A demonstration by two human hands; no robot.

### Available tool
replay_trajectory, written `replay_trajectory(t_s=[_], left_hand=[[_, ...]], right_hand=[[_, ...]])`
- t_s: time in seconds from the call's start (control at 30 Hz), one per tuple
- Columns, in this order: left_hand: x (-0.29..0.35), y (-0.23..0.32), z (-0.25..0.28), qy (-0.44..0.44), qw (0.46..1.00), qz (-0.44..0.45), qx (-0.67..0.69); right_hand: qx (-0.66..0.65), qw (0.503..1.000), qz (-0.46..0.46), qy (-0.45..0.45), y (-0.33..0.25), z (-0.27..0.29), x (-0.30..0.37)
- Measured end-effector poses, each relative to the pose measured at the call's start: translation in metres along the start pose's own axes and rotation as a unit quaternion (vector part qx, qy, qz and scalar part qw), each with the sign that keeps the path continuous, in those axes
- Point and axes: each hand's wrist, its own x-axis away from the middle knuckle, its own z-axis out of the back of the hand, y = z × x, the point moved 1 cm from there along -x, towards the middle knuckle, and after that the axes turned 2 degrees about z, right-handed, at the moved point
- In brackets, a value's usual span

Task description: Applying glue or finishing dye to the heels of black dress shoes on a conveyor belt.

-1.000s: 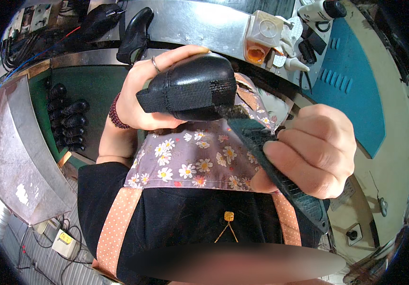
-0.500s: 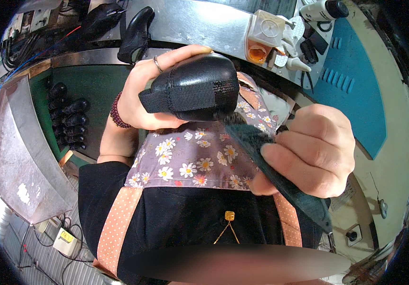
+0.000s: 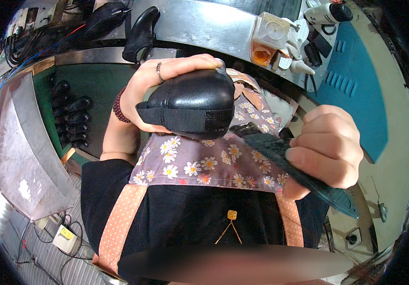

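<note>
My left hand (image 3: pixel 143 84) is wrapped round a black leather shoe (image 3: pixel 192 95), with the rounded toe end turned to the right. A ribbed black strap (image 3: pixel 180 118) runs across the shoe's near side and loops out at its left end. My right hand (image 3: pixel 330 145) is closed round the long dark green handle of a brush (image 3: pixel 285 156), which slants from upper left to lower right. The dark bristle end lies close to the lower right edge of the toe. Whether it touches the leather I cannot tell.
A finished-looking black shoe (image 3: pixel 142 35) stands at the metal bench's edge (image 3: pixel 199 26). Several black shoes (image 3: pixel 74 116) lie in a green-lined bin at left. A clear container (image 3: pixel 268 35) with amber contents and a white bottle (image 3: pixel 325 14) are at the back right, beside a blue panel (image 3: pixel 351 95).
The brush has moved right and slightly down, away from the toe's edge. The shoe has turned and sunk a little in my left hand, so the strap sits lower.
</note>
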Motion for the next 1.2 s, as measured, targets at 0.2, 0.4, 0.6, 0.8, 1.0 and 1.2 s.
replay_trajectory(t_s=[0.2, 0.4, 0.6, 0.8, 1.0, 1.2], left_hand=[[0.000, -0.010, 0.016, -0.035, 0.996, -0.085, -0.021], [0.013, -0.004, 0.049, -0.066, 0.994, -0.083, 0.002], [0.088, 0.011, 0.090, -0.029, 0.997, 0.048, -0.057], [0.126, 0.032, 0.063, 0.084, 0.979, 0.158, -0.095], [0.166, 0.013, 0.045, 0.274, 0.932, 0.236, -0.004], [0.230, -0.057, 0.085, 0.536, 0.796, 0.280, -0.032]], right_hand=[[0.050, 0.991, -0.122, 0.014, -0.002, -0.004, 0.005], [-0.018, 0.982, -0.178, 0.058, 0.022, -0.005, 0.016], [-0.083, 0.950, -0.285, 0.097, 0.053, -0.053, 0.029], [-0.048, 0.897, -0.433, 0.074, 0.056, -0.036, 0.025], [-0.036, 0.887, -0.460, 0.017, 0.075, -0.032, 0.027], [-0.016, 0.861, -0.503, -0.078, 0.067, -0.043, 0.015]])
